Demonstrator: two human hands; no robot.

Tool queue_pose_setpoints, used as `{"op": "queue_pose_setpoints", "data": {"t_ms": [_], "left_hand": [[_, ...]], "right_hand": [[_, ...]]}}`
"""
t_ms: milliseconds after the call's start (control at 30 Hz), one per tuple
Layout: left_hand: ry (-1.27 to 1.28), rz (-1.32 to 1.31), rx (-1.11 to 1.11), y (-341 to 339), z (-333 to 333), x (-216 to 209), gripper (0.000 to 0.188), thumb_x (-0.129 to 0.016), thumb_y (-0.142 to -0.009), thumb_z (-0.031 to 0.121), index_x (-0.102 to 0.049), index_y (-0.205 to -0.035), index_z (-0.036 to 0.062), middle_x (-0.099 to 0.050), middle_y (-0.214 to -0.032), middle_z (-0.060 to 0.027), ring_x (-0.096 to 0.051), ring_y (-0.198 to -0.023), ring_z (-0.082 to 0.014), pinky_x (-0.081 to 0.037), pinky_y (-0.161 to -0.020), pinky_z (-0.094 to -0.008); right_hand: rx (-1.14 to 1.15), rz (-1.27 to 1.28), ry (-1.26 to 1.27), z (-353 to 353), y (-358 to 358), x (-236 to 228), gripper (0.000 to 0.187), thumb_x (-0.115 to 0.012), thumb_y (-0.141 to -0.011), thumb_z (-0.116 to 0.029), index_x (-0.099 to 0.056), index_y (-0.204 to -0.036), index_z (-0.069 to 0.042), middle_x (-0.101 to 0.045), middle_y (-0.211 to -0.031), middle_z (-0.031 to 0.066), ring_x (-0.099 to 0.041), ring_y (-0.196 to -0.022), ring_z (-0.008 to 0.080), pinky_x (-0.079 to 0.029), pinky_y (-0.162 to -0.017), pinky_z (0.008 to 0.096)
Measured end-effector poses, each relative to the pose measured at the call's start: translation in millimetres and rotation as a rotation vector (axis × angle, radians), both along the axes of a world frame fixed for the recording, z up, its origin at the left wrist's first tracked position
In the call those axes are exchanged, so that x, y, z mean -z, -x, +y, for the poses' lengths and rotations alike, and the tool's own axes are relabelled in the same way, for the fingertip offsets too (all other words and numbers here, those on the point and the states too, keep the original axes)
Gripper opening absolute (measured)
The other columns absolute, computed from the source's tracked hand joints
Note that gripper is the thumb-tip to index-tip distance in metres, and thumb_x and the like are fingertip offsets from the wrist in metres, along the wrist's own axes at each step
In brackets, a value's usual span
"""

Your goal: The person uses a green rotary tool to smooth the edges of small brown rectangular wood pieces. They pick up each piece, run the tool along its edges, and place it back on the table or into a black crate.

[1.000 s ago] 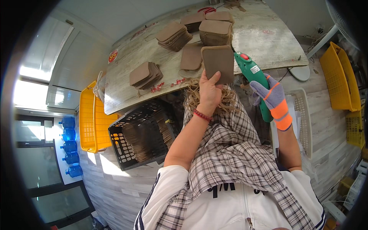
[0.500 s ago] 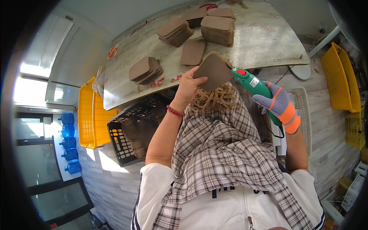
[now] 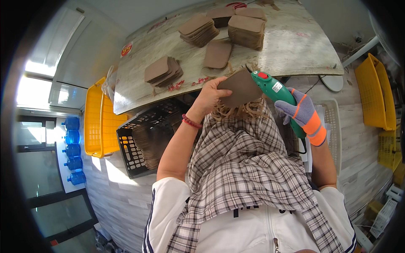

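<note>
My bare left hand [image 3: 209, 96], with a red bead bracelet, grips a dark brown flat pad [image 3: 244, 89] by its left edge, thumb on top. My right hand [image 3: 300, 110], in a grey and orange glove, is wrapped round the green body of a handheld electric cutter [image 3: 270, 86]. The cutter's tip meets the pad's upper right corner. Thin curled brown trimmings [image 3: 240, 111] lie on my plaid apron [image 3: 240, 156] below the pad. On the table beyond, a similar pad [image 3: 217, 54] lies close to my left hand.
Stacks of brown pads [image 3: 198, 31] stand on the worn wooden table [image 3: 291, 50], with a smaller stack [image 3: 162, 71] at its left. A black crate [image 3: 131, 158] holding brown pieces is below left, beside a yellow basket [image 3: 93, 122]. A white basket [image 3: 334, 122] stands at right.
The pad has turned in my left hand, its top corner swinging to the right against the cutter. The cutter has shifted slightly left. The view has also moved a little.
</note>
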State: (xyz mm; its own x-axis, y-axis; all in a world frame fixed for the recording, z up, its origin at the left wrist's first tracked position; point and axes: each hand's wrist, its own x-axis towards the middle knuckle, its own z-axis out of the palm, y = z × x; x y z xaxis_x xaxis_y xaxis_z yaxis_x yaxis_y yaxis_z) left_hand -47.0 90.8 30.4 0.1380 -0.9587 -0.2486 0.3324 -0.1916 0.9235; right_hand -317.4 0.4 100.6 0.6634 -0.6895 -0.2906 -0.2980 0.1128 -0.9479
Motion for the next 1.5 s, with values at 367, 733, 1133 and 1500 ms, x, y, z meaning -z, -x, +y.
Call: {"op": "queue_pose_setpoints", "data": {"t_ms": [367, 733, 1133, 1500], "left_hand": [[0.151, -0.138, -0.282, -24.2, 7.3, -11.1, 0.022, -0.069, -0.076, -0.003, -0.062, -0.096, 0.0019, -0.065, -0.084, -0.0035, -0.060, -0.074, -0.0095, -0.050, -0.067, -0.0228], [0.074, -0.323, 0.008, -18.0, 5.9, -16.5, 0.022, -0.070, -0.075, -0.001, -0.063, -0.096, 0.0016, -0.065, -0.086, -0.0016, -0.060, -0.077, -0.0078, -0.049, -0.071, -0.0215], [0.078, -0.282, 0.115, -23.2, 12.9, -22.4, 0.048, -0.070, -0.070, -0.005, -0.058, -0.116, 0.0021, -0.063, -0.086, -0.0010, -0.059, -0.079, -0.0087, -0.047, -0.074, -0.0219], [-0.069, -1.132, -0.868, -236.2, 29.8, -24.4, 0.043, -0.064, -0.079, 0.005, -0.055, -0.121, 0.0030, -0.055, -0.121, -0.0156, -0.053, -0.109, -0.0270, -0.042, -0.094, -0.0382]], "right_hand": [[-0.096, 0.067, -0.019, 1.6, 3.5, 9.4, 0.043, -0.076, -0.077, -0.027, -0.059, -0.106, 0.001, -0.059, -0.068, 0.0015, -0.053, -0.055, 0.0058, -0.044, -0.048, 0.0212], [-0.164, 0.109, -0.030, 6.9, -9.0, 10.6, 0.045, -0.076, -0.077, -0.030, -0.059, -0.108, 0.000, -0.059, -0.070, 0.0010, -0.052, -0.056, 0.0050, -0.043, -0.048, 0.0205], [-0.215, 0.022, -0.021, 9.7, -52.1, 12.5, 0.045, -0.075, -0.077, -0.024, -0.057, -0.109, 0.002, -0.058, -0.069, 0.0011, -0.051, -0.054, 0.0052, -0.043, -0.046, 0.0199], [-0.001, 0.006, -0.091, 0.4, -33.6, 44.3, 0.041, -0.072, -0.081, -0.019, -0.054, -0.110, 0.004, -0.060, -0.072, 0.0071, -0.056, -0.054, 0.0098, -0.046, -0.043, 0.0236]]}}
